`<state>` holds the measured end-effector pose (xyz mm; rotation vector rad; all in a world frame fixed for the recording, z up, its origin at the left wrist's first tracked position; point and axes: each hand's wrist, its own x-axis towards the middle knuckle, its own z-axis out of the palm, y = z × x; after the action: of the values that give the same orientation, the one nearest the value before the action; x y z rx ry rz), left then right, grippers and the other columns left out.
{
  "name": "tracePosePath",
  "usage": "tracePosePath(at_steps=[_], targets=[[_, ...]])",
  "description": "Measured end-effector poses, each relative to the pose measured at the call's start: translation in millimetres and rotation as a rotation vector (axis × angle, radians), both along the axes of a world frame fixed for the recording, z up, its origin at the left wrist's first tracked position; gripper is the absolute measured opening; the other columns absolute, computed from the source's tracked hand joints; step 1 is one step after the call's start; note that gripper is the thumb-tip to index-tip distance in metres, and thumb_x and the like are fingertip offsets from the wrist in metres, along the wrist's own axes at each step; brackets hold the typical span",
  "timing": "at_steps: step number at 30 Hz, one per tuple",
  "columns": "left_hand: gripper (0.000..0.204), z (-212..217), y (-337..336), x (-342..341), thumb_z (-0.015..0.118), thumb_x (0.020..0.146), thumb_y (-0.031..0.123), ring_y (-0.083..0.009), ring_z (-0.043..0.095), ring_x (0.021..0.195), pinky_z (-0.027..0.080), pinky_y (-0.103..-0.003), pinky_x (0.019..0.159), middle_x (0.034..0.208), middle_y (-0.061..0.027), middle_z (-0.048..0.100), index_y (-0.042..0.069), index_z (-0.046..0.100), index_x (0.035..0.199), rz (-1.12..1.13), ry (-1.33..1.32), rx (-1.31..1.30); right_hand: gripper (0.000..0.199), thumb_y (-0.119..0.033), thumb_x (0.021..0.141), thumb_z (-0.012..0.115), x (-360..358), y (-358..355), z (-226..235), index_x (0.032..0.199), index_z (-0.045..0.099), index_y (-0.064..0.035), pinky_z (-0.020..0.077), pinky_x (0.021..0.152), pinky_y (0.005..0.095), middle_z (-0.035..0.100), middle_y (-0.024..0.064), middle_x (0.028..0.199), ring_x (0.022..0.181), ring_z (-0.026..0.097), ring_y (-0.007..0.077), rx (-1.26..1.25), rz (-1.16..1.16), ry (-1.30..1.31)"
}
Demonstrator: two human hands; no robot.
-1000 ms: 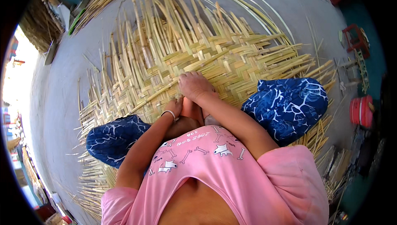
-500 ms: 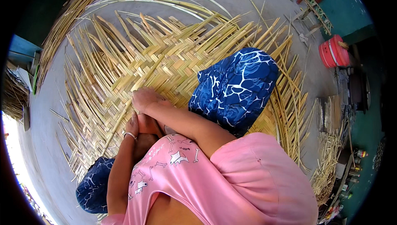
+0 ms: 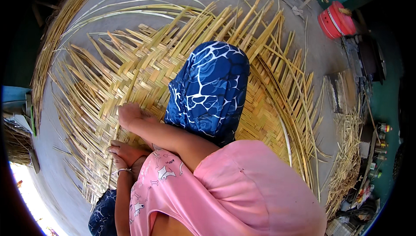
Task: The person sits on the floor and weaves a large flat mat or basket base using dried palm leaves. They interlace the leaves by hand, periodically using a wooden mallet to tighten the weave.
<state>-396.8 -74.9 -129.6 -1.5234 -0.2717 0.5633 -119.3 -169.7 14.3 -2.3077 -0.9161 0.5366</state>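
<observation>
A large woven mat [image 3: 255,125] of flat yellow-green split strips, which look like bamboo or cane, lies on the floor beneath me, its loose ends fanning out. One narrow strip [image 3: 116,132] runs lengthwise across the weave at the mat's left part. My right hand [image 3: 131,115] is closed on this strip, knuckles up and fingertips mostly hidden. Nearer to me, my left hand [image 3: 123,151], with a bangle at the wrist, has its fingers bent around the same strip. Blue patterned cloth covers my knee [image 3: 208,88], which rises over the mat's middle.
Long thin strips curve over the grey floor beyond the mat, beside a bundle of stalks [image 3: 45,58] at far left. A red bucket [image 3: 337,20] stands at far right. Dry scraps [image 3: 344,162] are heaped along the right wall, near small bottles and containers.
Both hands now sit further left and nearer in the picture, with a wider gap between them along the strip. The view has shifted, and my knee appears further left and more upright.
</observation>
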Motion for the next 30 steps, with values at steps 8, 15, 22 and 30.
tracePosePath(at_steps=[8,15,22,30], targets=[[0.056,15,0,62,0.039,0.092,0.038,-0.0361,0.048,0.117,0.035,-0.05,0.099,0.126,-0.0178,0.052,-0.003,0.047,0.129,0.955,-0.936,-0.654,0.021,-0.019,0.08,0.053,34,-16,-5,0.092,0.066,-0.0072,0.0488,0.073,0.0449,0.066,0.0132,0.097,0.093,0.063,0.0314,-0.035,-0.219,0.431],[0.093,55,-5,79,0.036,0.079,0.074,-0.0431,0.055,0.108,0.042,-0.044,0.096,0.109,-0.0317,0.059,-0.011,0.06,0.109,1.154,-1.481,-0.979,0.037,-0.032,0.08,0.052,30,-18,-2,0.101,0.066,-0.0052,0.0463,0.085,0.0448,0.065,0.0155,0.107,0.1,0.061,0.0325,-0.082,0.103,0.409],[0.083,41,10,79,0.038,0.083,0.067,-0.0331,0.054,0.114,0.042,-0.043,0.094,0.117,-0.0248,0.058,-0.008,0.06,0.11,1.187,-1.357,-0.894,0.034,-0.033,0.074,0.058,-21,4,12,0.09,0.069,-0.0045,0.0481,0.082,0.0425,0.066,0.0196,0.093,0.092,0.063,0.0338,0.094,0.354,0.445],[0.066,83,8,37,0.04,0.087,0.057,-0.032,0.056,0.1,0.043,-0.042,0.086,0.105,-0.0207,0.06,-0.004,0.06,0.103,1.177,-1.434,-1.014,0.044,-0.039,0.08,0.057,-81,-9,53,0.097,0.068,0.0008,0.0477,0.086,0.0392,0.066,0.0177,0.104,0.099,0.063,0.0304,0.091,0.683,0.442]])
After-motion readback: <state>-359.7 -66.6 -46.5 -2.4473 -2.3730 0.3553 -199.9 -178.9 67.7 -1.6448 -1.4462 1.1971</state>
